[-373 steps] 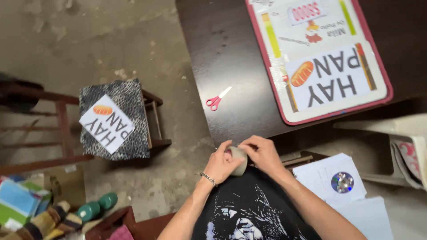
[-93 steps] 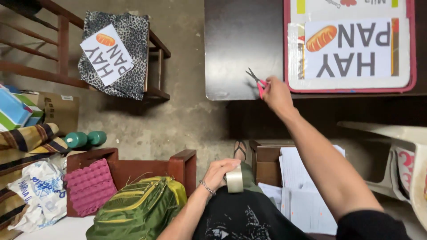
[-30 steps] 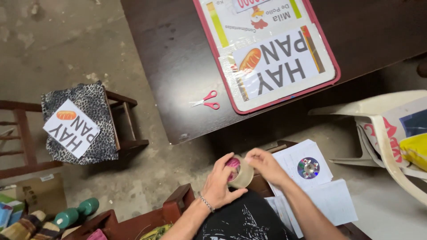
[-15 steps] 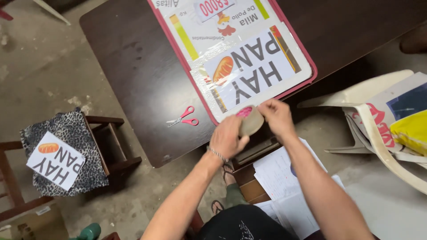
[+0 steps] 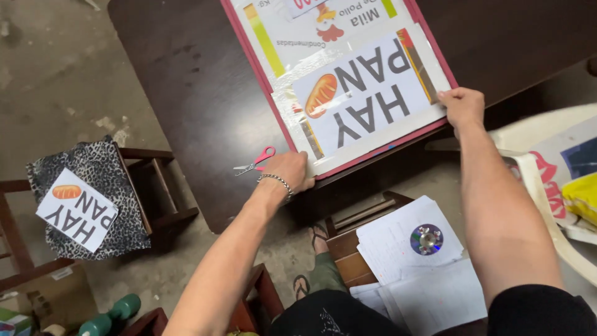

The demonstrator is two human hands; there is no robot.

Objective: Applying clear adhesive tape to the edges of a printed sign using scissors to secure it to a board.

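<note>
Nearest, the left hand presses flat on the lower left corner of the red-framed sign board, beside red-handled scissors. The right hand pinches the board's right edge. Both would do best to hold it taut and flat on the dark bench. A white bread sign is taped to its face under glossy film.

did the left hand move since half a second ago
Yes. The left hand went from mid-air near the sign's lower edge down to its lower-left corner, beside the scissors on the table.
</note>
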